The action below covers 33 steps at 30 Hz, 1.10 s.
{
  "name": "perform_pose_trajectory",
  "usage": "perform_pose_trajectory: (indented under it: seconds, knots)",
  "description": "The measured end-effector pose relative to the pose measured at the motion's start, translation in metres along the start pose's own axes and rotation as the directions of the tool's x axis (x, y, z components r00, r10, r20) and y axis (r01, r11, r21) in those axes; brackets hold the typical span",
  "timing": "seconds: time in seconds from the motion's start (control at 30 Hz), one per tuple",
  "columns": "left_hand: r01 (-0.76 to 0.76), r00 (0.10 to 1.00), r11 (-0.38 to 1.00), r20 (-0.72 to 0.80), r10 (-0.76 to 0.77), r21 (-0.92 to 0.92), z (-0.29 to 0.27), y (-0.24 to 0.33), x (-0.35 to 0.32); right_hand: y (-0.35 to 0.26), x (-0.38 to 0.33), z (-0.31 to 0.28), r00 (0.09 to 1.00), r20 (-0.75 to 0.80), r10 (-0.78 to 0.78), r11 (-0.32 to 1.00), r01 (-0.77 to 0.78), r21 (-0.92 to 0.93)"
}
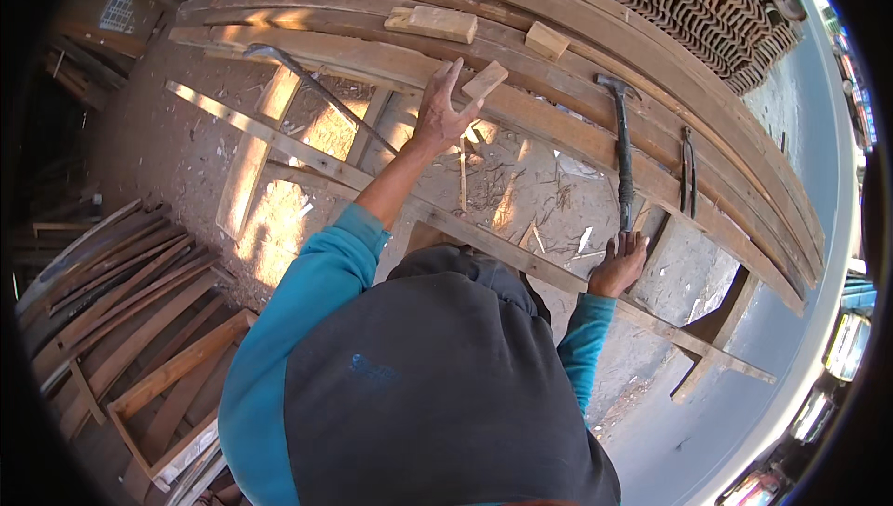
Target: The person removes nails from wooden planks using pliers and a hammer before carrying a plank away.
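My left hand [445, 111] reaches over the front plank of a long timber frame, its fingers and thumb spread apart. Beside the thumb a small wooden block [485, 81] sits at an angle on the plank; whether they touch is hard to see. A claw hammer [623, 148] with a dark handle lies across the planks, its head pointing away from me. At the near end of that handle my right hand [621, 266] has its fingers curled round it. Two more wooden blocks [433, 24] [546, 41] rest farther back on the timbers.
Dark-handled pincers [688, 171] lie right of the hammer, and a crowbar [321, 87] leans at the left. A thin wooden rail [484, 236] crosses close to me. Stacked curved tiles [670, 4] stand at the back right; scrap timber [139, 320] is piled lower left.
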<state>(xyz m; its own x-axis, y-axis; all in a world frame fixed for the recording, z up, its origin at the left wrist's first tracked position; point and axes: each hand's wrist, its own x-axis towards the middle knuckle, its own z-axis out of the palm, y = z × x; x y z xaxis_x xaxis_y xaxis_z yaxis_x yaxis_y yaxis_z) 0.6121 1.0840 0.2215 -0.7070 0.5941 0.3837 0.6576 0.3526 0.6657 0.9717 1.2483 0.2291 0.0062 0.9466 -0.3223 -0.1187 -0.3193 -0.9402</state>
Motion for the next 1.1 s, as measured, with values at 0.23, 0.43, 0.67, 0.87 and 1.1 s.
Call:
perform_pose_trajectory:
  seconds: [0.23, 0.43, 0.67, 0.87, 1.1]
  knots:
    - [0.359, 0.899, 0.93, -0.241, -0.366, -0.075, -0.077, 0.037, -0.126, -0.001, -0.025, -0.037, 0.985, 0.094, -0.144, 0.958, 0.162, -0.238]
    - [0.768, 0.639, 0.639, 0.011, -0.769, 0.046, -0.115, 0.011, -0.3, 0.003, -0.02, -0.017, 0.86, 0.438, -0.263, 0.843, 0.425, -0.329]
    - [0.935, -0.036, 0.081, 0.32, -0.947, 0.346, -0.128, -0.002, -0.556, -0.01, -0.05, 0.033, 0.908, 0.369, -0.196, 0.919, 0.302, -0.254]
    - [0.851, -0.14, -0.312, 0.39, -0.91, -0.423, -0.132, 0.004, -0.618, 0.051, -0.08, 0.03, 0.796, 0.484, 0.364, 0.931, -0.326, -0.165]
    - [0.942, 0.159, 0.079, 0.224, -0.962, -0.326, -0.175, -0.09, -0.701, 0.105, -0.25, 0.154, 0.358, 0.933, 0.046, 0.597, 0.739, -0.313]
